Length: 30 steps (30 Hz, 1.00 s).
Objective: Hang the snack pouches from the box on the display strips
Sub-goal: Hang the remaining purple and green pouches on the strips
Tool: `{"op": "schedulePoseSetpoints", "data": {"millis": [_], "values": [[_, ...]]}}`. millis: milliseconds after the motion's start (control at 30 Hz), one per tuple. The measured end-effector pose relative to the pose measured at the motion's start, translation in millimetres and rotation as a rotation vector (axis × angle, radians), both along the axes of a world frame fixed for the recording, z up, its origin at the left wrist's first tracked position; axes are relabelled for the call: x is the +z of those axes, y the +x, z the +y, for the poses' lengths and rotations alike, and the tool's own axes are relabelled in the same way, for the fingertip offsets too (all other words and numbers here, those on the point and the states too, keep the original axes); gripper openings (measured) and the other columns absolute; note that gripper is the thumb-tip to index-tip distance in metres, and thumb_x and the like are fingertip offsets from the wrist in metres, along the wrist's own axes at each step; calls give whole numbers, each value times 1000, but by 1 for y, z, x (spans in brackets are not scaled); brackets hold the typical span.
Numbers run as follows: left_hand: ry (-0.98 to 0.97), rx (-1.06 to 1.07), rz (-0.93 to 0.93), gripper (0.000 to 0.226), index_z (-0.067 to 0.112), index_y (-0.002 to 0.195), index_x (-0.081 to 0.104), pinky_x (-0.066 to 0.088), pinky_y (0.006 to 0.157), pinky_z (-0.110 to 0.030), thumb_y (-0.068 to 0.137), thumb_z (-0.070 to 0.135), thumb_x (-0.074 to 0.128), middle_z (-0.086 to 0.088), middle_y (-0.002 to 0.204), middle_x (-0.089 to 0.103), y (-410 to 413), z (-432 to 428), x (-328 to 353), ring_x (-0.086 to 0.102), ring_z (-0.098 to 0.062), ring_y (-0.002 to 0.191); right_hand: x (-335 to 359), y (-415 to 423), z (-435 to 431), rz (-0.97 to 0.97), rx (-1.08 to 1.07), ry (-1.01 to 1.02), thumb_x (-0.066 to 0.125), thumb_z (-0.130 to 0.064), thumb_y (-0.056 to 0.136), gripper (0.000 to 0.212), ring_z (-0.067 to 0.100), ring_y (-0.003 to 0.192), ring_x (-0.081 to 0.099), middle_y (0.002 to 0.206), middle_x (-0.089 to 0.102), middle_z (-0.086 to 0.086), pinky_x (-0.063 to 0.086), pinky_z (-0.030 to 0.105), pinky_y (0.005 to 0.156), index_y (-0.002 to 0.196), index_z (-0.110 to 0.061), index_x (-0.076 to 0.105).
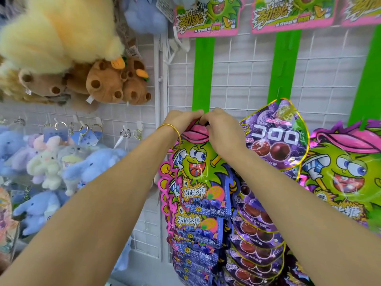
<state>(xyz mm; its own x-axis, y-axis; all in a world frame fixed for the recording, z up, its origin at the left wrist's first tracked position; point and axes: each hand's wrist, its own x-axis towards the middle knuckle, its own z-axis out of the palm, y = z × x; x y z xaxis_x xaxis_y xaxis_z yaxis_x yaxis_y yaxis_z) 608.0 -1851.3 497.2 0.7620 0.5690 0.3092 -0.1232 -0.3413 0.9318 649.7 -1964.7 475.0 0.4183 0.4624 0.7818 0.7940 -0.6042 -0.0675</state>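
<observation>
A green-monster snack pouch [201, 168] with a pink cap hangs at the left green display strip [203, 73]. My left hand [182, 120] and my right hand [221, 129] both pinch the pouch's top edge against the strip's lower end. Several matching pouches [198, 234] hang below it on the same strip. The middle strip [285, 65] carries purple grape pouches [276, 139]. Another monster pouch [346, 172] hangs on the right strip [369, 79]. The box is out of view.
White wire grid panel [243, 79] backs the strips, with pink header cards [208, 17] on top. Brown plush toys [107, 83] and a yellow one hang at upper left. Blue and pastel plush keychains [61, 166] hang lower left.
</observation>
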Motion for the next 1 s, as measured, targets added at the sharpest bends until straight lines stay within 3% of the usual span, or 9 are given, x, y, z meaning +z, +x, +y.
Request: {"op": "schedulePoseSetpoints", "data": {"millis": [100,167,300,467,567,667,767,900,1000], "values": [[-5,13,3,28,13,70,57,35,40,-17,78,38,68,0,63,53,-1,-2,-1,48,-14,54,-3,1,-1,-15,-17,-5,46,0,87,35,36,96,59,107,54,10,49,42,73,111,-20,62],[-12,21,3,31,9,83,58,35,48,-23,79,38,68,0,66,52,-3,-3,-1,47,-12,57,-6,0,-1,-22,-35,-34,46,1,87,36,36,94,59,107,54,9,46,40,70,113,-21,61],[2,37,15,39,7,93,57,34,52,-25,78,42,67,-1,68,51,-3,-3,-2,46,-12,59,-11,1,-2,-21,-26,-47,47,1,87,37,36,93,59,106,53,8,45,39,67,114,-20,61],[121,38,56,43,10,65,54,33,46,-20,81,49,61,-1,57,46,-5,1,-10,41,-10,47,-20,2,-6,54,25,-44,48,0,86,34,32,100,59,112,59,7,49,39,76,112,-20,59],[186,-24,-49,23,12,94,60,36,43,-6,87,33,59,3,69,53,-8,3,-27,49,-5,57,-27,-1,-7,116,28,-23,48,0,88,23,34,98,59,110,61,9,50,43,74,107,-13,47],[150,-32,-211,31,8,116,51,45,67,-6,85,3,56,-1,89,59,-12,5,-48,57,-12,82,-28,-5,-10,102,-3,-25,47,1,89,21,35,98,57,108,57,13,45,39,70,108,-9,43],[172,60,-366,41,9,117,49,45,85,-14,80,-9,50,-5,106,58,-23,4,-71,56,-11,94,-33,-16,-23,26,-6,-49,47,7,84,30,35,102,50,111,52,15,39,40,74,112,-6,45],[164,145,-516,38,23,103,51,43,77,-10,75,-2,49,9,100,58,-58,-23,-120,55,-1,87,-64,-38,-60,-46,104,70,52,8,79,32,37,102,50,110,53,15,47,48,79,108,-4,53],[154,126,-481,38,28,97,53,42,70,-8,71,1,46,4,97,59,-88,-64,-189,54,-5,82,-117,-58,-102,-9,201,217,52,6,80,29,26,103,51,111,55,11,44,34,86,106,-4,56]]}}
